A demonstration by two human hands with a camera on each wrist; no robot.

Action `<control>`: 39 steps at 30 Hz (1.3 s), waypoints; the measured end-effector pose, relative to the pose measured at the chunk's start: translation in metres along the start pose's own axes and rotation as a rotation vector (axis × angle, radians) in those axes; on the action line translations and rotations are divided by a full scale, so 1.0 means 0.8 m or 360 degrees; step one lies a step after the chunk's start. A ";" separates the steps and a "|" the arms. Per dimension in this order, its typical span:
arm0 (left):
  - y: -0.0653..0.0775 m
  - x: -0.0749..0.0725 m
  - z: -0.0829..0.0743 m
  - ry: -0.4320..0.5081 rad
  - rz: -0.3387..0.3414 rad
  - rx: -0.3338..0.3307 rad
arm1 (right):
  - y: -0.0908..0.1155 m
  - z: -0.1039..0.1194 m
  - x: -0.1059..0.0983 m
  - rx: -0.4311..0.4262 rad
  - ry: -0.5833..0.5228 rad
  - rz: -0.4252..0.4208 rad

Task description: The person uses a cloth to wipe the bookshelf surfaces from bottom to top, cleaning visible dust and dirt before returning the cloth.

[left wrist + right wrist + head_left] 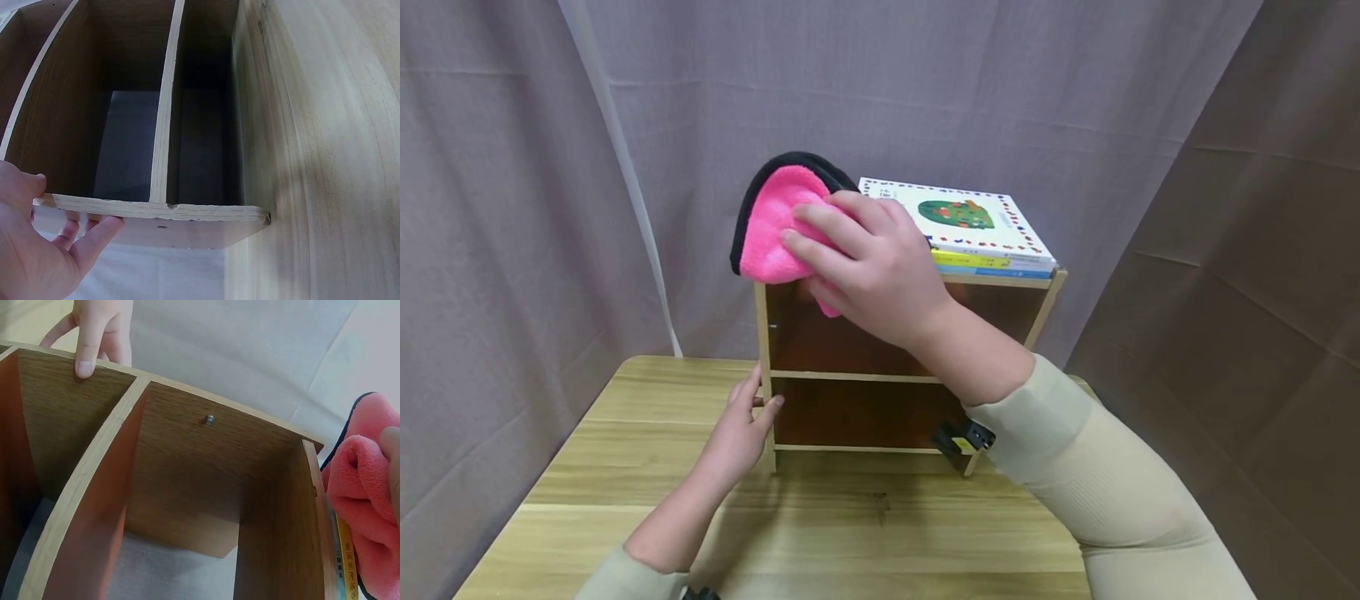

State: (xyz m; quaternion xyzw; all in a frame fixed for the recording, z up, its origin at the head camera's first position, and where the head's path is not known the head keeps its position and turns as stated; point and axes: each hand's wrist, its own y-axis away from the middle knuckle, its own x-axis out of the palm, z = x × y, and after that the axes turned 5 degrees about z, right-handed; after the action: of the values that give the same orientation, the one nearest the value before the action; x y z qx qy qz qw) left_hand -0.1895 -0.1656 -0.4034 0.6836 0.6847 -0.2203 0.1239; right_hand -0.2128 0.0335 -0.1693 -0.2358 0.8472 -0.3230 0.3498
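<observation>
A small wooden shelf (855, 377) stands on the table, its compartments facing me. My left hand (747, 421) grips the shelf's left side panel low down, thumb at the front edge and fingers along the outside. In the left wrist view that hand (47, 240) pinches the panel's edge. My right hand (883, 267) holds a bunched pink cloth (775, 225) with black trim at the shelf's top left corner. The right wrist view shows folds of the cloth (359, 494) right beside the top board.
Several stacked books (985, 225) lie on the shelf's top, the uppermost one white with a green picture. The wooden table (647, 433) extends left and in front of the shelf. Grey curtains (880, 92) hang behind and at both sides. A small metal peg (209, 419) sticks out inside the upper compartment.
</observation>
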 end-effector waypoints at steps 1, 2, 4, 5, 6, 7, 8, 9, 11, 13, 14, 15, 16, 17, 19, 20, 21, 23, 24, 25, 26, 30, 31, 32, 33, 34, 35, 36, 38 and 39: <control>0.000 0.000 0.000 0.0001 -0.0001 0.0000 | 0.001 0.001 -0.001 0.0000 -0.0002 -0.0006; -0.001 0.000 0.000 0.0001 -0.0003 0.0000 | 0.002 0.001 -0.003 -0.0001 -0.0005 -0.0009; -0.001 0.000 0.000 0.0002 -0.0005 0.0001 | 0.005 0.003 -0.005 -0.0004 0.0000 -0.0018; -0.002 -0.001 0.000 0.0003 -0.0005 0.0001 | 0.006 0.005 -0.007 -0.0009 0.0002 -0.0026; -0.002 -0.001 0.000 0.0002 -0.0004 0.0000 | 0.007 0.006 -0.009 -0.0014 0.0004 -0.0037; -0.002 -0.001 0.000 0.0002 -0.0004 0.0001 | 0.008 0.008 -0.011 -0.0021 0.0009 -0.0044; -0.002 -0.001 -0.001 0.0001 -0.0004 0.0000 | 0.009 0.009 -0.012 -0.0028 0.0011 -0.0057; -0.001 -0.001 -0.001 0.0004 -0.0004 -0.0001 | 0.010 0.011 -0.014 -0.0036 0.0011 -0.0072; -0.001 -0.002 -0.002 0.0004 0.0001 -0.0010 | 0.012 0.013 -0.018 -0.0053 0.0009 -0.0102; 0.000 -0.002 -0.002 0.0000 0.0002 -0.0016 | 0.014 0.014 -0.022 -0.0070 -0.0004 -0.0127; 0.000 -0.002 -0.002 -0.0002 0.0002 -0.0017 | 0.016 0.015 -0.024 -0.0077 -0.0016 -0.0142; 0.000 -0.002 -0.002 -0.0007 0.0004 -0.0015 | 0.017 0.016 -0.026 -0.0083 -0.0026 -0.0152; 0.000 -0.002 -0.002 -0.0012 0.0005 -0.0014 | 0.020 0.017 -0.029 -0.0087 -0.0034 -0.0157; 0.000 -0.003 -0.002 -0.0014 0.0004 -0.0009 | 0.022 0.018 -0.031 -0.0090 -0.0046 -0.0159; -0.001 -0.003 -0.001 -0.0020 0.0004 0.0002 | 0.028 0.021 -0.037 -0.0087 -0.0050 -0.0156; -0.002 -0.003 -0.001 -0.0017 0.0003 0.0007 | 0.031 0.023 -0.039 -0.0085 -0.0045 -0.0154; -0.002 -0.003 -0.001 -0.0019 0.0005 0.0011 | 0.035 0.024 -0.042 -0.0083 -0.0038 -0.0150; -0.002 -0.003 -0.001 -0.0011 0.0009 0.0009 | 0.043 0.027 -0.045 -0.0087 -0.0032 -0.0147; -0.002 -0.003 -0.001 -0.0009 0.0012 0.0006 | 0.047 0.029 -0.047 -0.0091 -0.0033 -0.0148; -0.002 -0.003 -0.001 -0.0004 0.0014 0.0003 | 0.051 0.030 -0.048 -0.0096 -0.0039 -0.0153; -0.002 -0.003 -0.001 -0.0001 0.0014 0.0000 | 0.055 0.031 -0.049 -0.0103 -0.0048 -0.0160; -0.002 -0.004 -0.002 0.0009 0.0017 0.0003 | 0.073 0.035 -0.054 -0.0125 -0.0069 -0.0178; -0.002 -0.004 -0.002 0.0012 0.0018 0.0003 | 0.077 0.036 -0.055 -0.0130 -0.0065 -0.0183; -0.002 -0.004 -0.002 0.0014 0.0018 0.0002 | 0.081 0.037 -0.056 -0.0135 -0.0061 -0.0188; -0.002 -0.004 -0.002 0.0015 0.0022 0.0001 | 0.084 0.038 -0.058 -0.0142 -0.0057 -0.0194; -0.002 -0.003 -0.002 0.0013 0.0025 -0.0004 | 0.089 0.039 -0.059 -0.0149 -0.0053 -0.0200; -0.001 -0.004 -0.001 0.0009 0.0028 -0.0007 | 0.092 0.041 -0.060 -0.0158 -0.0049 -0.0209; -0.001 -0.004 -0.001 0.0010 0.0030 -0.0018 | 0.097 0.043 -0.061 -0.0163 -0.0046 -0.0213; -0.001 -0.005 -0.001 0.0001 0.0036 -0.0025 | 0.106 0.046 -0.062 -0.0170 -0.0039 -0.0218; -0.001 -0.005 0.000 -0.0007 0.0039 -0.0027 | 0.111 0.047 -0.062 -0.0169 -0.0036 -0.0214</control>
State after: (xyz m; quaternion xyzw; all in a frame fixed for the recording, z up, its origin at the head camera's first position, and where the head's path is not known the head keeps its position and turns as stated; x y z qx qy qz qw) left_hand -0.1900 -0.1694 -0.4011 0.6903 0.6778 -0.2146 0.1339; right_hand -0.1679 0.1105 -0.2312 -0.3140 0.8414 -0.2977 0.3237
